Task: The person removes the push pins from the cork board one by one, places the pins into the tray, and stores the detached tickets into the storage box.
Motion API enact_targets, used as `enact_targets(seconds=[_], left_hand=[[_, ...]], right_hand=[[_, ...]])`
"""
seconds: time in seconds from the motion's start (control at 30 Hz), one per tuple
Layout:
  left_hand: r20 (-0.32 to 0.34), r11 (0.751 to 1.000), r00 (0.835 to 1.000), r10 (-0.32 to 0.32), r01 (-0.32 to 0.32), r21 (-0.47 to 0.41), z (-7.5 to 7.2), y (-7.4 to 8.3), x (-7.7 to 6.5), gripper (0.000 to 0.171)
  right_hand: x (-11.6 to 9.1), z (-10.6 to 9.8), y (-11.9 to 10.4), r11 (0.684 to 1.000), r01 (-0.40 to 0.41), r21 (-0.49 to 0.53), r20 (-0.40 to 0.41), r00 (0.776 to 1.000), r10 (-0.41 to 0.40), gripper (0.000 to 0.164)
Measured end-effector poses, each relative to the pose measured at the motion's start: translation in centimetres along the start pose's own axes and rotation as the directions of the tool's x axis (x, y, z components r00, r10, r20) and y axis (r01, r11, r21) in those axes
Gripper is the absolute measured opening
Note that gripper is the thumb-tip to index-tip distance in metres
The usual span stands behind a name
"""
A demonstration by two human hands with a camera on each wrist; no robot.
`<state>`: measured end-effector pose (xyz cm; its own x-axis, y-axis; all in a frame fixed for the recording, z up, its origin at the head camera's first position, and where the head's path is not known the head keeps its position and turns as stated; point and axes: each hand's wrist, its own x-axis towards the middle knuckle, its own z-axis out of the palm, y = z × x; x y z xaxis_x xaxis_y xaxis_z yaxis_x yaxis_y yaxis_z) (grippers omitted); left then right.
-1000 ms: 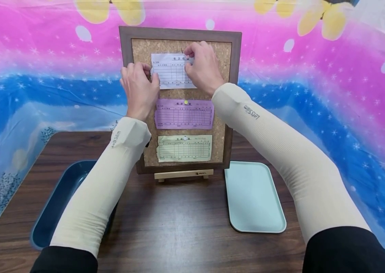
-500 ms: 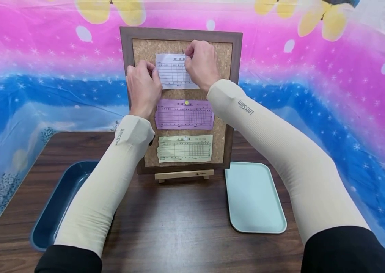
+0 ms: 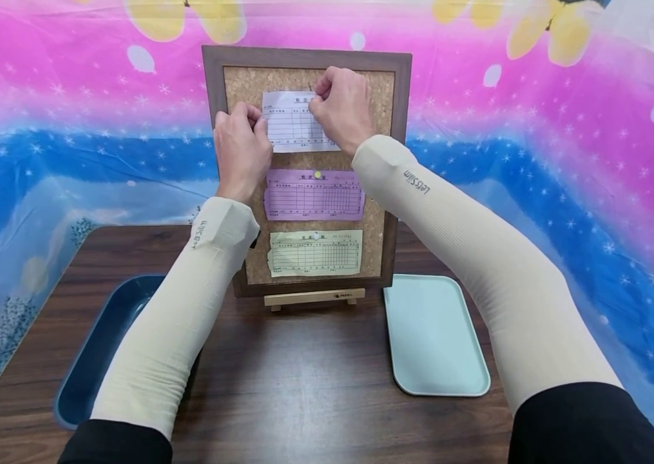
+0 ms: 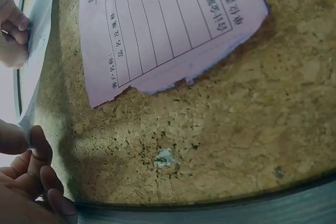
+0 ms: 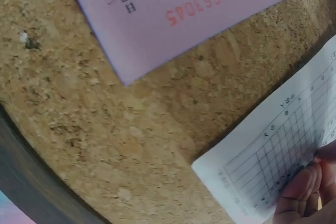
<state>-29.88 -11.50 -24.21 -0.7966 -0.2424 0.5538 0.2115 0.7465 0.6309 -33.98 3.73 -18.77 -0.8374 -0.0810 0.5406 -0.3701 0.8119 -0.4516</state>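
A white receipt slip (image 3: 294,122) lies against the upper part of a cork board (image 3: 375,212). My left hand (image 3: 242,151) pinches its left edge between thumb and finger; in the left wrist view the fingertips (image 4: 38,139) meet at the slip's corner. My right hand (image 3: 343,106) covers the slip's right half, thumb and fingers drawn together near its top middle. In the right wrist view these fingertips (image 5: 307,179) pinch a small pale thing over the printed grid, mostly hidden by the fingers. Below are a purple slip (image 3: 315,196) with a yellow pushpin (image 3: 317,174) and a green slip (image 3: 315,254) with a white pushpin (image 3: 316,236).
The board's dark wooden frame (image 3: 387,258) leans on a small wooden easel (image 3: 314,298) on the brown table (image 3: 303,386). A dark blue tray (image 3: 80,374) stands at the left, partly under my left forearm. To the right lies a pale green tray (image 3: 437,335).
My left hand and the white slip's left edge have shifted slightly right. My right hand's thumb and fingers have drawn closer together at the slip's top.
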Motion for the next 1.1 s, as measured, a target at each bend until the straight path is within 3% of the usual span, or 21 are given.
enact_targets(seconds=[0.33,0.67,1.1], left_hand=[[-0.002,1.0,1.0,0.015,-0.015,-0.006,-0.2,-0.1,0.0,0.018],[-0.004,0.999,1.0,-0.006,0.006,-0.047,-0.5,-0.4,0.1,0.013],[0.044,0.993,0.999,0.007,-0.001,-0.12,-2.3,-1.4,0.1,0.021]], right_hand=[[-0.3,0.0,1.1,0.993,0.052,0.106,0.033,0.998,-0.056,0.009],[-0.6,-0.1,2.8,0.969,0.211,0.132,0.004,0.977,-0.213,0.005],[-0.8,-2.7,4.1,0.97,0.203,0.136,-0.027,0.979,-0.201,0.009]])
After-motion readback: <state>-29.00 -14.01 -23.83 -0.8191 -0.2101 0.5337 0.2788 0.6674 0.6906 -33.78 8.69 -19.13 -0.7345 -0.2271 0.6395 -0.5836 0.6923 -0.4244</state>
